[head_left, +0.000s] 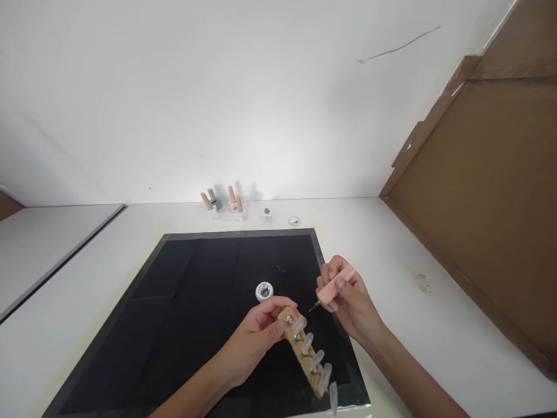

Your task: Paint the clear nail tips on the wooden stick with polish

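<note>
My left hand [256, 334] is closed around the upper end of a tan nail tip stand [300, 348]. Several clear nail tips [317, 360] stick up from it on small metal mounts, slanting to the right. Between the fingers of my right hand [348, 296] is a nail polish brush [337, 285] with a blocky pink handle. Its thin dark tip points down and left, a little apart from the nearest nail tip. Just beyond my left fingers, a small open jar [264, 291] with dark content and a white rim stands on the black mat [195, 290].
Along the back wall stand pink-capped nail polish bottles [238, 209] and a green one [214, 199]. A small clear container [266, 215] and a round white lid [294, 221] are beside them. Two beige pieces [423, 283] lie right, near a brown cardboard panel [487, 203].
</note>
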`<state>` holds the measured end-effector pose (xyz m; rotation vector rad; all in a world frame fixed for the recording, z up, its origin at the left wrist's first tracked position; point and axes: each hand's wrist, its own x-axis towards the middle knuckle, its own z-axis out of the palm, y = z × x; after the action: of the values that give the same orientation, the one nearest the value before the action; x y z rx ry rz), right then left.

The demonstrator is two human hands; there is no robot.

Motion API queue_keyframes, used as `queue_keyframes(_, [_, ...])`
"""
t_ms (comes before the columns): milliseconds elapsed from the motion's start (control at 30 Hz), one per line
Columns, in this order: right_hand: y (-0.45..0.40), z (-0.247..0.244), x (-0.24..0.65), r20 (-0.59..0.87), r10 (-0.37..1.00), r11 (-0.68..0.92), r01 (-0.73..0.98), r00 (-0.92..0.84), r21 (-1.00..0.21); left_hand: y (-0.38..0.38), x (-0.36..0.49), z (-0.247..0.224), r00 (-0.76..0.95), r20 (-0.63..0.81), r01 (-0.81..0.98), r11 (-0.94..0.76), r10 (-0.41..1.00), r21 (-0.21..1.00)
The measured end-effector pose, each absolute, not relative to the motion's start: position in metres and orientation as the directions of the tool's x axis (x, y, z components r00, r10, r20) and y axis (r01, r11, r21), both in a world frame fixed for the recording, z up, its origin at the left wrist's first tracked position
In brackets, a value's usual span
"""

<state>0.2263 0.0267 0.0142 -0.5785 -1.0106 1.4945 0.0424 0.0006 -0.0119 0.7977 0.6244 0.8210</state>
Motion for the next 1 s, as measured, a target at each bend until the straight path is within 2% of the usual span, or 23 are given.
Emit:
queue_keyframes(100, [0.026,0.017,0.23,0.235,0.959,0.129,-0.49,-0.159,-0.862,0.002,0.042,-0.015,0.511,-0.135,-0.38,0.365,0.849,0.85])
queue_keyframes(233, [0.023,0.02,0.239,0.343,0.932,0.283,-0.351,-0.12,-0.893,0.004,0.04,-0.019,0.476,-0.088,-0.378,0.293,0.875,0.878])
queue_keyframes(333, [0.021,0.021,0.243,0.403,0.904,0.368,-0.218,-0.143,-0.904,0.005,0.04,-0.02,0.453,-0.07,-0.391,0.269,0.889,0.88])
queue_keyframes(433, [0.02,0.021,0.242,0.445,0.881,0.419,-0.172,-0.162,-0.891,0.006,0.041,-0.018,0.425,-0.053,-0.409,0.244,0.904,0.88])
queue_keyframes(700, [0.018,0.017,0.236,0.404,0.894,0.372,-0.182,-0.196,-0.91,0.005,0.04,-0.018,0.428,-0.027,-0.424,0.227,0.904,0.877])
queue_keyframes(1000, [0.018,0.016,0.235,0.362,0.908,0.345,-0.115,-0.211,-0.932,0.007,0.041,-0.015,0.433,-0.057,-0.404,0.25,0.899,0.88])
